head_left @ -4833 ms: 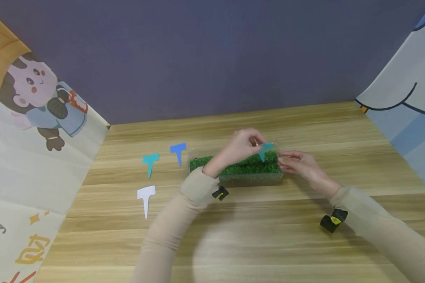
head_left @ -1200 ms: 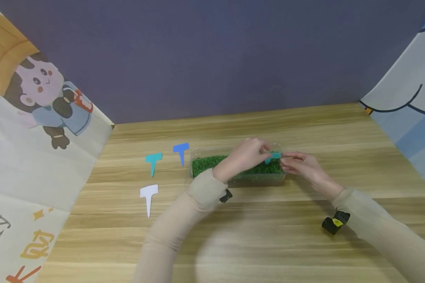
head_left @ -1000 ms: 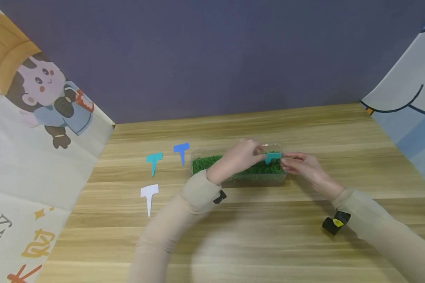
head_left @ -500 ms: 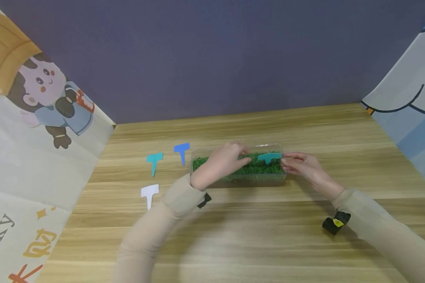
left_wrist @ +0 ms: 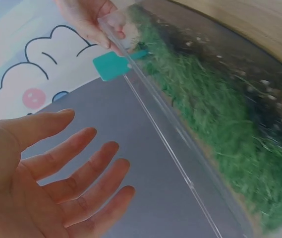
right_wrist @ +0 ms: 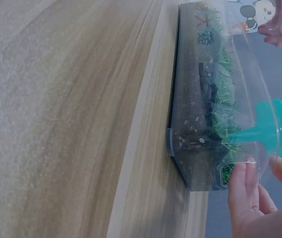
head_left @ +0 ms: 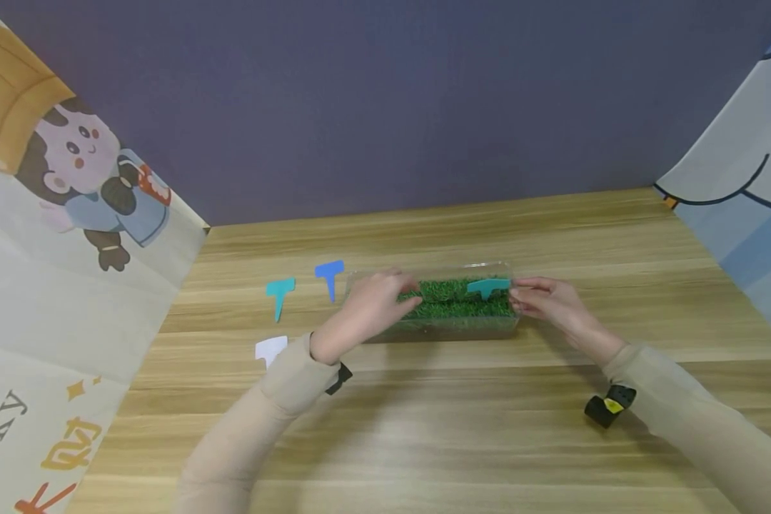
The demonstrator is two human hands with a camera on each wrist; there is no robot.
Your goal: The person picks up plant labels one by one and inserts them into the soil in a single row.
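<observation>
A clear plastic planter box [head_left: 452, 327] with soil and green grass stands on the wooden table. Near its right end a teal T-shaped plant label [head_left: 488, 285] stands in the grass, its stem partly sunk. My right hand [head_left: 549, 303] holds the box's right end, fingers [right_wrist: 240, 186] against the end wall and thumb at the rim. Over the left part of the box hovers my left hand [head_left: 375, 303], empty, its fingers spread apart in the left wrist view. Left of the box lie a blue plant label [head_left: 330, 275], a second teal label [head_left: 280, 293] and a white label [head_left: 270, 350].
My left sleeve [head_left: 289, 382] covers the lower part of the white label. A dark panel [head_left: 424, 107] rises behind the table [head_left: 475, 442]. Sheets printed with cartoons stand at the left and right sides.
My left hand pushed the teal label down into the grass, let go of it and drew back leftward over the box. My right hand has stayed at the box's right end.
</observation>
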